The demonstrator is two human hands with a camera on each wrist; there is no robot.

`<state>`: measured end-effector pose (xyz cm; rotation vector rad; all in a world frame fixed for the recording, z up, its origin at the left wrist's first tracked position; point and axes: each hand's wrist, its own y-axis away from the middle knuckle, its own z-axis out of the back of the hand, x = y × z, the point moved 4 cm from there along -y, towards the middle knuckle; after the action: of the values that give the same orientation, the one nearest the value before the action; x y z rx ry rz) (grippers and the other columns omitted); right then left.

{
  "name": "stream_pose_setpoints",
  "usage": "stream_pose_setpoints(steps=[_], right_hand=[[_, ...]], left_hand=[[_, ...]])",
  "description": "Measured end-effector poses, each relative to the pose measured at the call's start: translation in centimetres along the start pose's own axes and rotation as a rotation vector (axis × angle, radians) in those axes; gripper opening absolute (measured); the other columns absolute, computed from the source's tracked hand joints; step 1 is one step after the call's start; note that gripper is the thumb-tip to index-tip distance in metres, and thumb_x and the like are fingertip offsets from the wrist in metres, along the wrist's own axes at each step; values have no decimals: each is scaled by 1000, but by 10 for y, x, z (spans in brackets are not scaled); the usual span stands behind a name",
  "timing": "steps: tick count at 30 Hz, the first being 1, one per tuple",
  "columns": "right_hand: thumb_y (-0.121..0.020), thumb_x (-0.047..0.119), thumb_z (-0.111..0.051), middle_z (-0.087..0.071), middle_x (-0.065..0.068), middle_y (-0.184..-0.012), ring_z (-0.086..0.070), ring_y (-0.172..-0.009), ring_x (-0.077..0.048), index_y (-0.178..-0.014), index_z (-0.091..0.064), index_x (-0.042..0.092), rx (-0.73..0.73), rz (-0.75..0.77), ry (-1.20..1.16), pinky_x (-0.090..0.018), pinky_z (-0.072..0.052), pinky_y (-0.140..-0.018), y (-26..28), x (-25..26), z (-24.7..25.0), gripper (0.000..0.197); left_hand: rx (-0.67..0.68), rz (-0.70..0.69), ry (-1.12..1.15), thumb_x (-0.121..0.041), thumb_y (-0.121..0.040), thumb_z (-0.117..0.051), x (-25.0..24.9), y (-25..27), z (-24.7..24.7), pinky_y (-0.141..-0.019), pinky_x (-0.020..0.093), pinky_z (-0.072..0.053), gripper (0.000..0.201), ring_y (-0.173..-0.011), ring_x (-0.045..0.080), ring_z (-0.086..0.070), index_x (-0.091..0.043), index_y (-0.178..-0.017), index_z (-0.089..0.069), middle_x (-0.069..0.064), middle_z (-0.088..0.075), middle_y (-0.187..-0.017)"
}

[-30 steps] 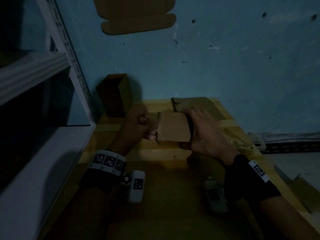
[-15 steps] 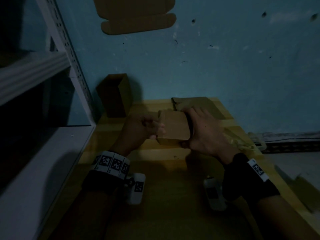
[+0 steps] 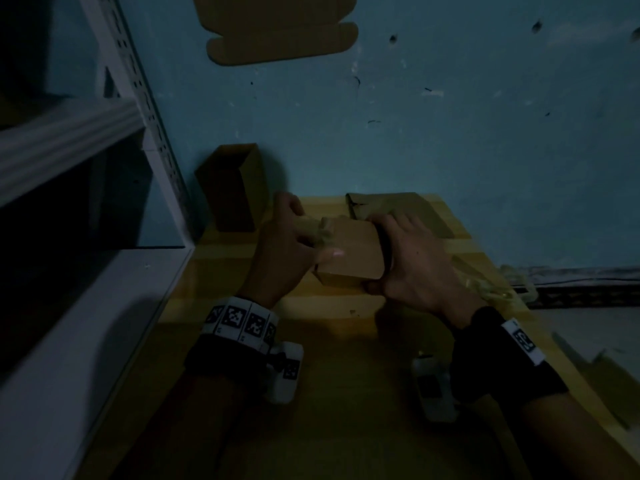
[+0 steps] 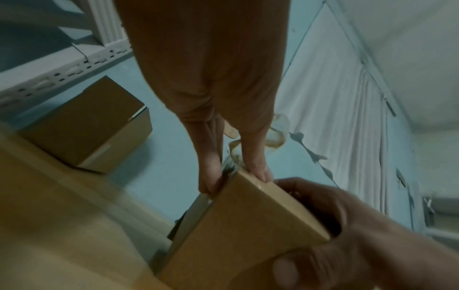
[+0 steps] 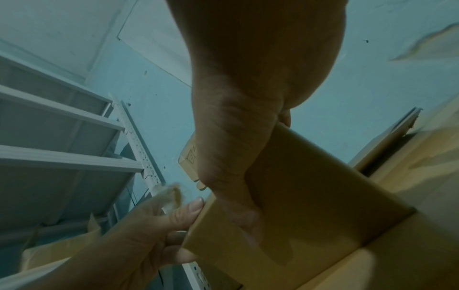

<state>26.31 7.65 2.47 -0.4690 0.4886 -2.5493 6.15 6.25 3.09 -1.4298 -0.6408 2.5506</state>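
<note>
A small brown cardboard box (image 3: 349, 251) is held just above the wooden table (image 3: 311, 375). My right hand (image 3: 412, 265) grips its right end, fingers curled over the top and thumb underneath (image 5: 236, 137). My left hand (image 3: 287, 247) is at the box's left end and pinches a crumpled strip of clear tape (image 3: 315, 230) that still runs to the box edge. In the left wrist view the tape (image 4: 233, 157) lies between thumb and fingers (image 4: 211, 176) at the box's corner (image 4: 248, 225). The right wrist view shows the tape (image 5: 171, 196) blurred.
A closed cardboard box (image 3: 230, 188) stands at the back left against the blue wall. Flat cardboard (image 3: 398, 209) lies behind the hands, and another flat piece (image 3: 277, 29) is on the wall. White metal shelving (image 3: 86, 323) runs along the left. Crumpled tape (image 3: 491, 289) lies at the table's right edge.
My left hand has moved up and back from the box's left end, drawing the tape strip off with it. The right hand keeps its grip, and the box has turned slightly.
</note>
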Motion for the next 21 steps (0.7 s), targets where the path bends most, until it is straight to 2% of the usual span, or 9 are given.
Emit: stream_pose_setpoints(steps=[4, 6, 10, 11, 13, 16, 17, 19, 21], right_hand=[[-49, 49, -91, -54, -3, -123, -46, -109, -22, -136, -48, 16, 4, -7, 8, -33, -35, -82, 0, 1, 1, 103], [-49, 49, -91, -54, -3, -123, -47, -109, -22, -136, -49, 15, -2, -6, 9, -32, -33, -81, -1, 1, 1, 102], [-48, 49, -91, -55, -2, -122, -47, -109, -22, -136, -49, 17, -15, -10, 17, -33, -36, -82, 0, 1, -1, 103], [-48, 50, -91, -55, -2, -121, -47, -108, -22, -135, -49, 17, -13, -7, 17, -33, -37, -82, 0, 0, -2, 102], [-48, 49, -91, -55, -2, -120, -47, -107, -22, -135, -49, 18, -8, 3, 8, -33, -35, -81, 0, 1, -2, 102], [-47, 46, -92, -55, -2, -120, -46, -106, -21, -134, -51, 17, -19, 21, -10, -30, -30, -79, 0, 2, 0, 101], [-46, 45, -93, -55, -2, -120, -45, -107, -20, -133, -51, 17, -20, 29, -14, -29, -28, -79, 0, 3, 0, 101], [-45, 43, -94, -55, -2, -120, -44, -106, -18, -133, -51, 16, -18, 42, -21, -28, -27, -79, 0, 3, 0, 102], [-45, 42, -95, -55, -2, -119, -43, -105, -18, -133, -52, 16, -19, 45, -27, -28, -27, -78, 0, 3, 0, 102]], left_hand=[[97, 86, 6, -37, -71, -88, 15, -3, -7, -62, 51, -60, 44, -75, 25, -71, -12, -97, -62, 8, -71, -84], [146, 33, -38, -34, -84, -79, 12, -1, -10, -68, 44, -59, 24, -73, 19, -69, -14, -77, -67, 4, -68, -76], [149, -162, -150, -16, -100, -58, -3, 3, -10, -54, 24, -39, 41, -57, 5, -53, -24, -61, -48, -7, -48, -59], [160, -145, -134, -16, -101, -56, -1, 3, -10, -54, 26, -44, 40, -57, 7, -55, -20, -61, -50, -5, -50, -59], [191, -94, -61, -18, -102, -54, 4, 4, -10, -62, 45, -56, 39, -64, 22, -63, -15, -64, -54, 7, -57, -65], [184, -60, -1, -16, -100, -57, 12, 5, -6, -62, 57, -56, 48, -64, 35, -63, -29, -55, -46, -4, -50, -58], [195, -41, 23, -16, -99, -58, 13, 5, -4, -62, 58, -57, 46, -63, 36, -63, -27, -55, -47, -2, -50, -58], [206, 11, 98, -12, -99, -59, 16, 6, -3, -62, 55, -58, 40, -63, 29, -65, -1, -62, -52, 10, -51, -63], [196, 56, 160, -8, -98, -60, 17, 7, -2, -57, 40, -58, 40, -62, 12, -64, 9, -63, -49, 11, -51, -63]])
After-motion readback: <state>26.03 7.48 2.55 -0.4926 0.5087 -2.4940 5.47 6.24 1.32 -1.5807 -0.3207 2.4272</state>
